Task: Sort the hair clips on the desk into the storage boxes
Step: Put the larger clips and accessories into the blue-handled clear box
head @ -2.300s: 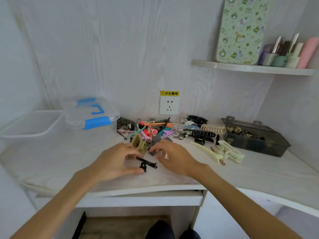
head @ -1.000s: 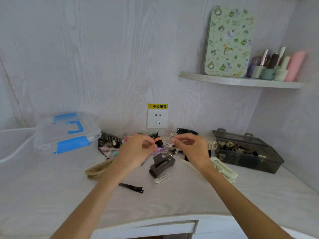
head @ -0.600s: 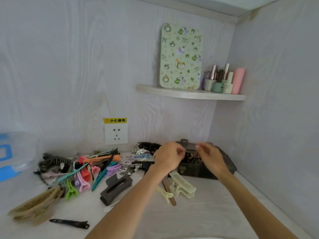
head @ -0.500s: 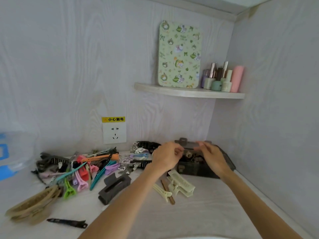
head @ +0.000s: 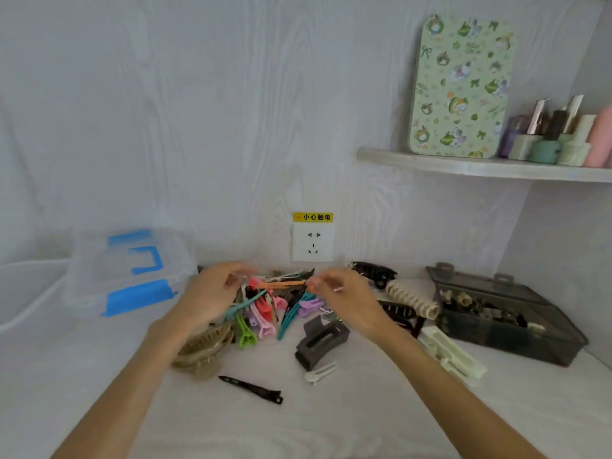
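A pile of coloured hair clips (head: 261,313) lies by the wall under the socket. My left hand (head: 208,296) hovers over its left side with fingers curled; blur hides whether it holds anything. My right hand (head: 344,299) pinches the right end of an orange clip (head: 281,285) on top of the pile. In front lie a dark grey claw clip (head: 319,342), a small white clip (head: 319,372), a black flat clip (head: 251,389) and a beige claw clip (head: 202,349). The dark storage box (head: 503,339) stands open at the right, a clear box with blue latches (head: 132,276) at the left.
Cream clips (head: 450,356), a beige ribbed clip (head: 410,299) and black clips (head: 374,274) lie between the pile and the dark box. A wall socket (head: 313,241) sits behind the pile. A shelf (head: 480,167) with bottles hangs above right. A clear tray (head: 26,293) sits far left.
Both hands have come back from the dark storage box at the right to the pile of coloured clips. The view has swung left with them.
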